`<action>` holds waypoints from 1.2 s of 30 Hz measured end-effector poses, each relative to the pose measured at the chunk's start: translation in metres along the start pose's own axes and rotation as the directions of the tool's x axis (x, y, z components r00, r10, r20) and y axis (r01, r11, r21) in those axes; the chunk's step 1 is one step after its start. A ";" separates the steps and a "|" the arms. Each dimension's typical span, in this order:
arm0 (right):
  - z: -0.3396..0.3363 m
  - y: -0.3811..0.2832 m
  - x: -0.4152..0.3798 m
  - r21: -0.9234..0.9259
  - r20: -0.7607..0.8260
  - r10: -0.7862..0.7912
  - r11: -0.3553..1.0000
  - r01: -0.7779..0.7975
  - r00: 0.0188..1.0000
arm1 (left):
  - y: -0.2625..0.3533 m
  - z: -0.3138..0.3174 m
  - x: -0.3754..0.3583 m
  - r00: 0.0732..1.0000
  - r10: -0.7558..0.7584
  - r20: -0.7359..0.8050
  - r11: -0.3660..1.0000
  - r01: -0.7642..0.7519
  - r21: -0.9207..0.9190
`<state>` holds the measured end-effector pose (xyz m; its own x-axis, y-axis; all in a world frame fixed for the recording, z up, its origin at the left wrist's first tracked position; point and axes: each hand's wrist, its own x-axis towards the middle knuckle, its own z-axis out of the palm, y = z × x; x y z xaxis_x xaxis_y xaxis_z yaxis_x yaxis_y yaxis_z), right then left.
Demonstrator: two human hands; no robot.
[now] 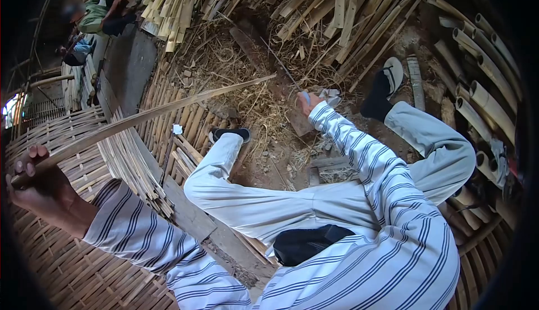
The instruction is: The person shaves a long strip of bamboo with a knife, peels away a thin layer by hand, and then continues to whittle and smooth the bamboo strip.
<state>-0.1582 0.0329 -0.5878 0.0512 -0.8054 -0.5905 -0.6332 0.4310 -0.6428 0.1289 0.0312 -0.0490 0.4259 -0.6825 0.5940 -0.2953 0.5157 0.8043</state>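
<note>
Across the lower left, wide woven matting of tan bamboo slats [33, 237]. Around the wearer's body, long-sleeved white shirt with dark stripes [359, 271] and, below, pale grey trousers [269, 203], knees bent and spread. Along the top, heaped lengths of yellowish split bamboo [348, 7]. At the right edge, stack of hollow, pale bamboo poles [488, 102], open ends showing. At upper left, well apart, seated person in a green top [95, 18]. Between the feet, littered ground with curled straw-coloured shavings [219, 63]. Beside the matting, fanned bundle of thin, pale bamboo slivers [129, 153].

From lower left to centre, one long, flat, tan bamboo strip [151, 117], raised above matting and bundle, narrowing to a tip near the right hand. At its near end, bare left hand [50, 192], fingers curled and clamped on the strip. Under the working area, reddish-brown wooden board [297, 120]. At centre, bare right hand [307, 102], closed around the lower end of a long, slender, grey metal blade [278, 60]. Strip tip just beside the blade; contact impossible to tell. On the right foot, white-soled sandal [394, 73] over black sock. Smallest, near the left foot, white scrap [177, 129].
</note>
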 end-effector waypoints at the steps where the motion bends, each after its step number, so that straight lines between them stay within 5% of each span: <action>1: -0.006 -0.007 -0.004 -0.001 -0.052 -0.010 1.000 0.010 0.999 | 0.001 0.000 0.003 1.000 0.001 0.001 1.000 -0.001 -0.013; 5: -0.033 -0.040 -0.041 0.087 -0.027 -0.143 0.986 0.145 0.989 | -0.005 -0.029 0.011 0.976 -0.057 0.211 0.968 0.106 -0.228; 9: 0.034 0.024 0.001 -0.122 -0.007 -0.071 0.990 0.069 0.997 | -0.014 -0.034 0.021 0.941 0.033 0.338 0.934 0.092 -0.346; 10: 0.037 0.031 0.006 -0.185 0.095 0.119 0.978 -0.100 0.988 | -0.015 0.013 -0.013 0.994 -0.003 0.108 0.987 0.020 -0.157; 11: 0.058 0.050 0.020 -0.251 0.031 0.022 0.968 -0.014 0.999 | -0.014 0.005 -0.005 0.974 -0.028 0.225 0.966 0.084 -0.243; 13: 0.040 0.031 0.020 -0.171 0.100 0.095 0.982 -0.077 0.990 | -0.009 -0.008 0.010 0.889 -0.050 0.456 0.898 0.240 -0.370; 14: 0.035 0.030 0.022 -0.177 0.099 0.094 0.981 -0.075 0.991 | -0.014 -0.009 0.007 0.971 0.073 0.228 0.945 0.006 -0.326; 19: 0.001 -0.005 0.014 -0.353 0.266 0.129 0.935 -0.028 0.955 | -0.011 -0.032 0.020 0.937 -0.037 0.347 0.882 0.194 -0.429; 21: 0.030 0.021 0.026 -0.472 0.375 -0.163 0.814 0.339 0.913 | -0.015 -0.038 0.019 0.925 -0.010 0.381 0.861 0.202 -0.467; 24: 0.005 -0.024 -0.027 -0.500 0.389 -0.461 0.621 0.603 0.798 | -0.011 -0.046 0.020 0.929 -0.032 0.368 0.895 0.190 -0.403; 27: 0.004 -0.042 -0.042 -0.458 0.396 -0.540 0.585 0.669 0.743 | -0.009 -0.042 0.017 0.967 -0.037 0.252 0.927 0.127 -0.352; 28: 0.002 -0.055 -0.042 -0.161 0.329 -0.095 0.975 0.155 0.940 | -0.012 -0.038 0.015 0.970 -0.018 0.244 0.917 0.113 -0.382; 31: 0.038 -0.008 -0.008 -0.230 0.155 -0.050 0.969 0.085 0.987 | -0.015 -0.023 0.007 0.980 0.032 0.196 0.911 0.052 -0.408; 33: 0.068 0.032 0.029 -0.240 0.052 0.124 0.965 -0.108 0.991 | -0.015 -0.013 0.006 0.988 0.066 0.140 0.942 -0.016 -0.334; 34: 0.072 0.031 0.039 -0.268 0.056 0.125 0.957 -0.106 0.991 | -0.017 -0.012 0.014 0.980 0.077 0.182 0.932 -0.006 -0.362; 36: 0.048 0.019 0.023 -0.407 0.201 -0.149 0.886 0.221 0.968 | -0.016 -0.019 0.022 0.971 0.047 0.235 0.924 0.047 -0.380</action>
<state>-0.1320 0.0423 -0.6372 0.2994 -0.7623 -0.5738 -0.8641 0.0384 -0.5019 0.1596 0.0176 -0.0494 0.1988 -0.7598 0.6190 0.0719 0.6412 0.7640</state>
